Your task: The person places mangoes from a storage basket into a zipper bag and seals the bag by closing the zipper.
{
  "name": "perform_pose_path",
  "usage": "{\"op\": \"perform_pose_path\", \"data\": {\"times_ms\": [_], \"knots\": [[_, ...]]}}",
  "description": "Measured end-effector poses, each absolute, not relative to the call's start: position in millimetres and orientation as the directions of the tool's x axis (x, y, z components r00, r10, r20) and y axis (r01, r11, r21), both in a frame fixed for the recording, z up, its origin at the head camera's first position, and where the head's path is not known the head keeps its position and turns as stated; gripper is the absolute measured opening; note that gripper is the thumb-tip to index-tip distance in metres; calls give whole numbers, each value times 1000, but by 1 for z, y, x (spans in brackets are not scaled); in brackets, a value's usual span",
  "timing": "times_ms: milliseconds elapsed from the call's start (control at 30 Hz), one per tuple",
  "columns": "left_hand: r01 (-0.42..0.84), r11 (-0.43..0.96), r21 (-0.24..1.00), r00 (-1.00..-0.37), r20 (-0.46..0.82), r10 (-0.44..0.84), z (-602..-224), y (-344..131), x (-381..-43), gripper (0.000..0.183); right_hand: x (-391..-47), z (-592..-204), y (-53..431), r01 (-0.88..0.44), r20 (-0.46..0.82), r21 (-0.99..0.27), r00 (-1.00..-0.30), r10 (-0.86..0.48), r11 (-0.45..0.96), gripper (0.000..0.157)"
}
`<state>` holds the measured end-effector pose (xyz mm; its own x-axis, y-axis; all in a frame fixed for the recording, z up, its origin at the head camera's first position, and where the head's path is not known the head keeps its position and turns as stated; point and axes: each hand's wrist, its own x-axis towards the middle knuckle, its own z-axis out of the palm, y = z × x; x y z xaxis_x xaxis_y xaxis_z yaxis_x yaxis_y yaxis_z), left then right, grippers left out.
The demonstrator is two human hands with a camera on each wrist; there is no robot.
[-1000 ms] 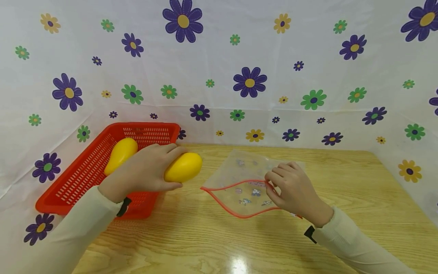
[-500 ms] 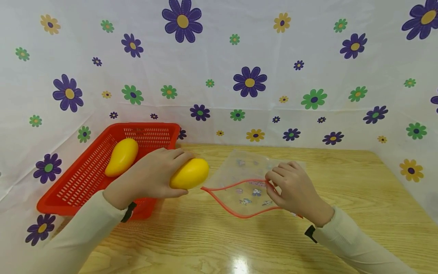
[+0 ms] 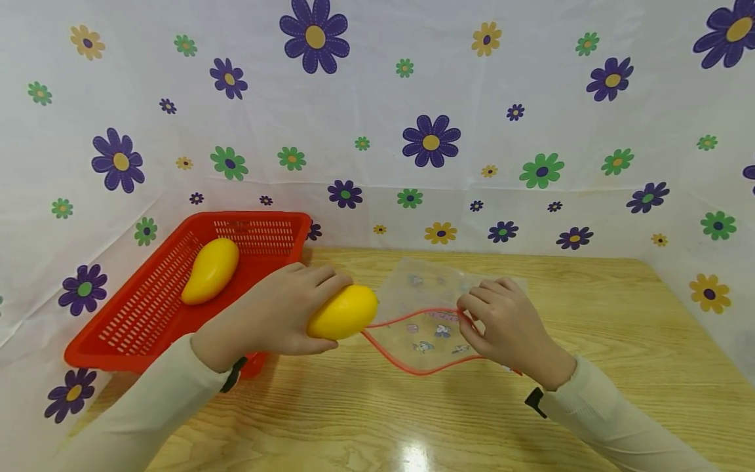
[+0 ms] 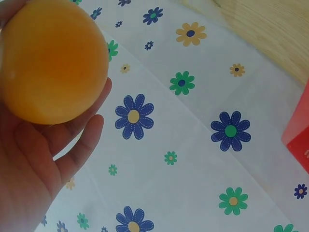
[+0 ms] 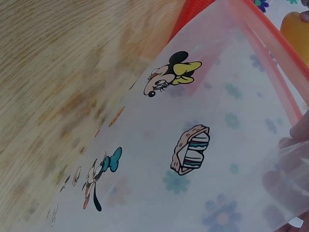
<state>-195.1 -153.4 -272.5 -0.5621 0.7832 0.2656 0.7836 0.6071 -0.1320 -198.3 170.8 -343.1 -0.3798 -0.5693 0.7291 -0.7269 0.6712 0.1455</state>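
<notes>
My left hand grips a yellow mango, fingers over its top and thumb beneath. In the left wrist view the mango fills the upper left, with fingers curled round its lower side. My right hand pinches the red-edged mouth of a clear zip bag, which gapes towards me. The mango overlaps the left corner of that mouth in the head view. Cartoon figures are printed on the bag, seen close in the right wrist view.
A red plastic basket stands at the left, with another yellow mango lying inside. The wood-grain table runs back to a white flowered cloth hanging behind and at both sides.
My left hand has carried the mango right and slightly nearer, from beside the basket to the bag's left corner. The right hand and the bag have stayed in place.
</notes>
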Motion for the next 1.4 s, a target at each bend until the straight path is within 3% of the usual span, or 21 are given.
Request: {"op": "perform_pose_path", "data": {"times_ms": [667, 1400], "knots": [[825, 548, -137, -521, 189, 832, -289, -126, -182, 71, -199, -345, 171, -726, 741, 151, -366, -563, 671, 6], [834, 515, -198, -480, 200, 854, -300, -110, -175, 69, -199, -344, 171, -717, 731, 155, -380, -567, 680, 8]]}}
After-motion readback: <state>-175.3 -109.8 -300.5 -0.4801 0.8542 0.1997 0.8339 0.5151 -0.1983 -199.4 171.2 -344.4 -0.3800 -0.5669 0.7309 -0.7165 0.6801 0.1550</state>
